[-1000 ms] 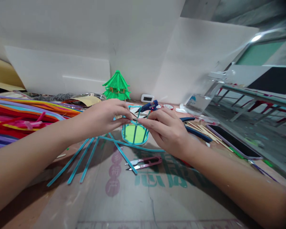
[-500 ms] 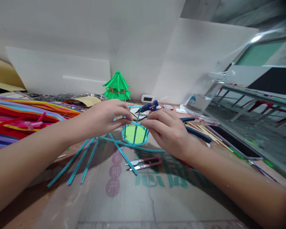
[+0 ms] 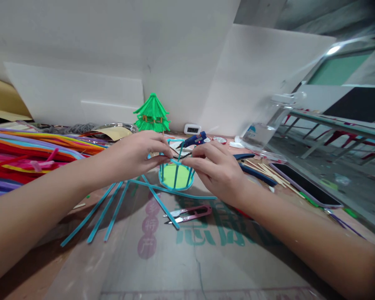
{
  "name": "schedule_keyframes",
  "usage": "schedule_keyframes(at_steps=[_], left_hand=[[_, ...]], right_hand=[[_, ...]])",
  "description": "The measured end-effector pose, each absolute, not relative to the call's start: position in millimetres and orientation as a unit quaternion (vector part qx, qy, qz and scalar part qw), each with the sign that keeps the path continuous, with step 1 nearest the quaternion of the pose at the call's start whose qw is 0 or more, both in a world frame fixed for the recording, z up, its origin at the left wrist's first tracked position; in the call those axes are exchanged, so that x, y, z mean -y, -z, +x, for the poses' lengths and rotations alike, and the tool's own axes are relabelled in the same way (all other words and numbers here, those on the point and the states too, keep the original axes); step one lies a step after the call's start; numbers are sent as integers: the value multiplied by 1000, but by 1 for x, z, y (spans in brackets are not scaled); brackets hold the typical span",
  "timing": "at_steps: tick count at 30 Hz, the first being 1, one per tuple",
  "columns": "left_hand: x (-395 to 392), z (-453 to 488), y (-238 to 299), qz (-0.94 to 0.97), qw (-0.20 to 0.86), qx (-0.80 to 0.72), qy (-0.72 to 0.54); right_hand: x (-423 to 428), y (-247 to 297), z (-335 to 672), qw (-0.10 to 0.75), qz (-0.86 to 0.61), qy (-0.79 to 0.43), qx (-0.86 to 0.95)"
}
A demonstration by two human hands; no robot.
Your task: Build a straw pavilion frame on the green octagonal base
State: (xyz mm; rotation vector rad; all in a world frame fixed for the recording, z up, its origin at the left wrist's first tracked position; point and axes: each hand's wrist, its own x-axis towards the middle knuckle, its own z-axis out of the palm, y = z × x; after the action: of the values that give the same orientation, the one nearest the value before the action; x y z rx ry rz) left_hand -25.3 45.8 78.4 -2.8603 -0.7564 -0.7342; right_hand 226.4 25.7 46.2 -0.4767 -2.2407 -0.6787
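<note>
A small basket-like frame of blue pipe cleaners (image 3: 176,178) stands upright on a yellow-green round base (image 3: 181,175). At its upper rim, my left hand (image 3: 148,152) pinches the blue pipe cleaner from the left. My right hand (image 3: 220,166) pinches the same rim from the right, its fingertips close to the left ones. Fingers partly cover the rim, so the exact grip is hidden. Several loose blue pipe cleaners (image 3: 104,212) lie in front and to the left. Pink-handled thread snips (image 3: 195,213) rest below the frame, with one blue strip across their blades.
Behind the frame are a blue glue gun (image 3: 195,139), a small digital clock (image 3: 193,128) and a green tiered-roof model (image 3: 153,114). Bundled colourful pipe cleaners (image 3: 15,162) fill the left. Blue-handled pliers (image 3: 259,175), wooden sticks (image 3: 278,177), a phone (image 3: 306,183) and a clear bottle (image 3: 262,129) lie right.
My right fingertips have shifted very slightly left, toward my left hand. Both hands stay at the frame's rim, and the whole view has moved a touch.
</note>
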Motion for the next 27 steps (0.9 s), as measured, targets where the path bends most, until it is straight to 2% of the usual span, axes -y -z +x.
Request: schedule_keyframes(at_steps=[27], left_hand=[[-46,-26,-74,-935,34,243,255]], right_hand=[[-29,-38,227,396,-203,205,872]])
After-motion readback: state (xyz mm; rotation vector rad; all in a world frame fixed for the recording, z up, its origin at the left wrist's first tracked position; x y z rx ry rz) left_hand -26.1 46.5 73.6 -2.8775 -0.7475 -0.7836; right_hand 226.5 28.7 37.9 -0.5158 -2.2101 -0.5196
